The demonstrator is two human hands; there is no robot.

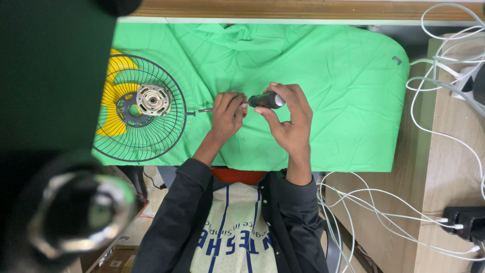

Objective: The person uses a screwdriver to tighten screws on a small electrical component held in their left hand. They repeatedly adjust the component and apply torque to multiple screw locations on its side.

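My right hand (289,119) grips the dark handle of a screwdriver (266,100), held level above the green cloth (323,76). My left hand (227,114) is closed around the screwdriver's shaft near the handle, and the metal tip (204,109) sticks out to the left of it. The tip points toward a black wire fan guard (139,108) lying flat on the cloth, with a silver motor housing (153,99) at its centre and yellow blades (113,96) beneath. The tip stops just short of the guard's rim.
White cables (444,81) loop over the wooden surface at the right, with a black power adapter (467,222) low on the right. A blurred dark object with a shiny ring (76,212) fills the left foreground. A wooden edge (303,9) runs along the top.
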